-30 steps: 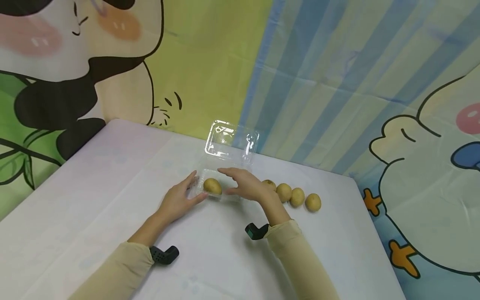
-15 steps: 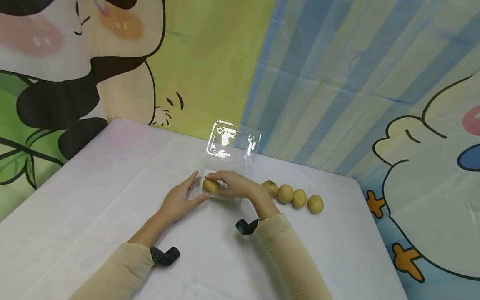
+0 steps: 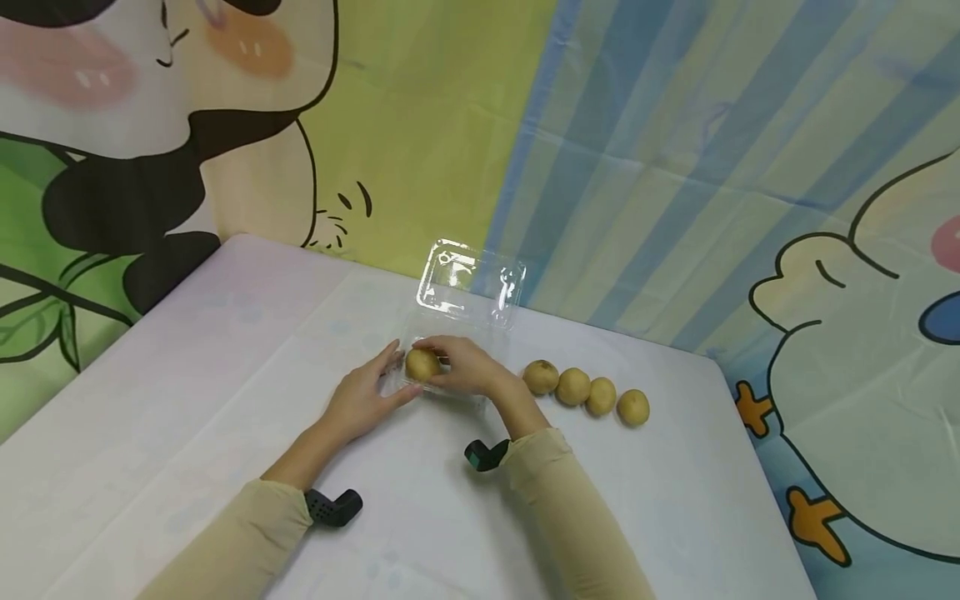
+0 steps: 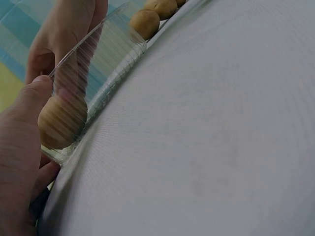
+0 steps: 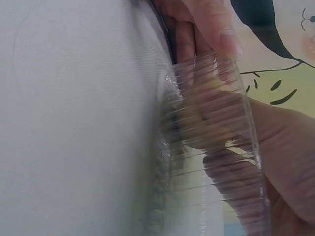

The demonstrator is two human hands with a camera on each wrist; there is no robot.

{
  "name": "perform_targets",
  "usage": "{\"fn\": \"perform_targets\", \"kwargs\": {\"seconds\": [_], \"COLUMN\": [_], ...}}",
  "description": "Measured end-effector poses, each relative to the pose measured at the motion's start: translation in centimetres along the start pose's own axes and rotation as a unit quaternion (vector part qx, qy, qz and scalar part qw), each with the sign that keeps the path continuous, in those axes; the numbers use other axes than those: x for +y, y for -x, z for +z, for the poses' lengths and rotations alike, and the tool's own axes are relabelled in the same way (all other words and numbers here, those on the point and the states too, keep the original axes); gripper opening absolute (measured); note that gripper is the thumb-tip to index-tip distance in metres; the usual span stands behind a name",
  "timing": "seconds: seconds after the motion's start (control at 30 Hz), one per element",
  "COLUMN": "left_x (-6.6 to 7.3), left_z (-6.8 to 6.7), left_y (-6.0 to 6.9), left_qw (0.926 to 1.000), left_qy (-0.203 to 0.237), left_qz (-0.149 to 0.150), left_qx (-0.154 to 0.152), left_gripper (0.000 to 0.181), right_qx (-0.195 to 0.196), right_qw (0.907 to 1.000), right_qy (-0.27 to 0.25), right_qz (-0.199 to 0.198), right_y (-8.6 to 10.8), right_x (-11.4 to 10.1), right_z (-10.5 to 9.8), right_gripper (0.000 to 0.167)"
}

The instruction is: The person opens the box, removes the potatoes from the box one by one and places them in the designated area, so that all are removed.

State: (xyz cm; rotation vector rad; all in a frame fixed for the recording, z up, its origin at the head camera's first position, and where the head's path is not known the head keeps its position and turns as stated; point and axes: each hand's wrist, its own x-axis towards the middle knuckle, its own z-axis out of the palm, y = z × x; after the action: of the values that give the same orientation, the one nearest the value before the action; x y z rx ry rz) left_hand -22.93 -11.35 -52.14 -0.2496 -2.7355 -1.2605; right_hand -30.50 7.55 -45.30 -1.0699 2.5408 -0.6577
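Observation:
A clear plastic clamshell box with ribbed walls stands on the table, its lid raised at the back. At its left end my left hand holds the box, thumb on the front rim and fingers around the far side. Inside that end is a yellow-brown potato, which also shows through the wall in the left wrist view. My right hand reaches into the box from the right and pinches this potato between thumb and fingers. Its fingertips are partly hidden by the potato and blurred by the ribbed plastic.
Several more potatoes lie in a row on the white-covered table, right of the box. Behind the table hangs a printed cloth with cartoon figures. A black wrist device sits on each forearm.
My right hand has moved left and down onto the potato in the box and closed its fingers on it. The potato has turned and shifted slightly. The left hand stays at the box.

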Motion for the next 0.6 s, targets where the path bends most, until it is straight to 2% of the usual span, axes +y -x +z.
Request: {"fn": "perform_targets", "kwargs": {"seconds": [0.2,0.47,0.6], "left_x": [0.0,0.1,0.1], "left_z": [0.0,-0.1,0.0], "left_y": [-0.1,0.0,0.0], "left_qw": [1.0,1.0,0.9999], "left_qy": [-0.002,-0.004,-0.007], "left_qz": [-0.002,-0.005,-0.009], "left_qx": [-0.001,0.001,0.0], "left_gripper": [0.096,0.095,0.095], "right_qx": [0.036,0.082,0.102], "right_qw": [0.9989,0.9923,0.9885], "right_qy": [-0.028,-0.069,-0.068], "right_qz": [0.014,0.063,0.088], "right_y": [-0.5,-0.8,-1.1], "right_x": [0.5,0.5,0.2], "right_z": [0.9,1.6,1.8], "right_gripper": [0.058,0.066,0.067]}}
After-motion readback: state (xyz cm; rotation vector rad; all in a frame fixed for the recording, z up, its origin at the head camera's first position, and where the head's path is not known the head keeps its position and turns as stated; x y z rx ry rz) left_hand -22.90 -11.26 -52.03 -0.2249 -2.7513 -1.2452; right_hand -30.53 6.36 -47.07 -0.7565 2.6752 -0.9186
